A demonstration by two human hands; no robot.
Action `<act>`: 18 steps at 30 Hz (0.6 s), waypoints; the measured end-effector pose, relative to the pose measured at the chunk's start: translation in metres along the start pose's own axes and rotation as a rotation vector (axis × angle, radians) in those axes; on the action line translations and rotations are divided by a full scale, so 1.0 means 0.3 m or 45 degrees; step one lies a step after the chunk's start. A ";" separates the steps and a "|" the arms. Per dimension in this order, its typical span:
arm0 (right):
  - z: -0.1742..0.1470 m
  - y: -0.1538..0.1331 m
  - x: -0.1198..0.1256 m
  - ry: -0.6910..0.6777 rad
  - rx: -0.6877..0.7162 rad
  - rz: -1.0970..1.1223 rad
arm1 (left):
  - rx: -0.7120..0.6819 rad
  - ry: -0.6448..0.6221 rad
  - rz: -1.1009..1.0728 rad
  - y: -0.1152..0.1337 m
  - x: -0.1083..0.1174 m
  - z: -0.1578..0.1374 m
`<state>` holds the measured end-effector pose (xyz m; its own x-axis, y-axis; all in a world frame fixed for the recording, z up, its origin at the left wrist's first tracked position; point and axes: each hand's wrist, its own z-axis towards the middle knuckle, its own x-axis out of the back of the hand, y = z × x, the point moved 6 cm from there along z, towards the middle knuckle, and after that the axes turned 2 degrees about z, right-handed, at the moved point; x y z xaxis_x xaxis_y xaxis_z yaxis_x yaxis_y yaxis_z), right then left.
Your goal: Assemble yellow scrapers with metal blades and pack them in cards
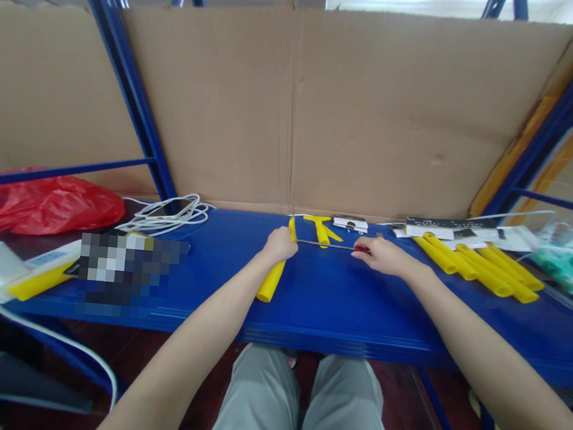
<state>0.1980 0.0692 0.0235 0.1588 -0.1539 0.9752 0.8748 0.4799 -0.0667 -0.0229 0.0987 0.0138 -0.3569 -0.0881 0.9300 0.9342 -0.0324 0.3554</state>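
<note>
My left hand (pixel 280 244) is closed around a yellow tube-like piece (pixel 271 284), whose wider end points down towards me and whose narrow tip shows above my fingers. My right hand (pixel 382 255) grips the red handle (pixel 362 250) of a screwdriver. Its thin metal shaft (pixel 328 245) runs level to my left hand, where my fingers hide its tip. Just behind the shaft lies a yellow piece (pixel 321 228) with branching arms, partly crossed by the shaft.
Several yellow tubes (pixel 482 269) lie at the right on the blue table (pixel 338 306). A small white packet (pixel 350 223) sits at the back. White cable (pixel 179 215) and a red plastic bag (pixel 51 201) are at the left. A cardboard sheet (pixel 375 116) stands behind.
</note>
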 end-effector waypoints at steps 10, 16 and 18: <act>0.006 0.018 -0.005 0.016 -0.037 0.064 | -0.006 -0.001 0.003 0.006 0.001 -0.009; 0.003 0.012 0.003 0.061 0.002 -0.045 | -0.011 -0.002 0.009 0.006 -0.001 -0.007; 0.000 0.009 0.005 0.055 -0.005 -0.091 | -0.010 0.001 0.007 0.004 -0.002 -0.004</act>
<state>0.2007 0.0702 0.0248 0.1156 -0.2248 0.9675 0.8865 0.4627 0.0016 -0.0216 0.0974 0.0135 -0.3516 -0.0892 0.9319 0.9361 -0.0401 0.3494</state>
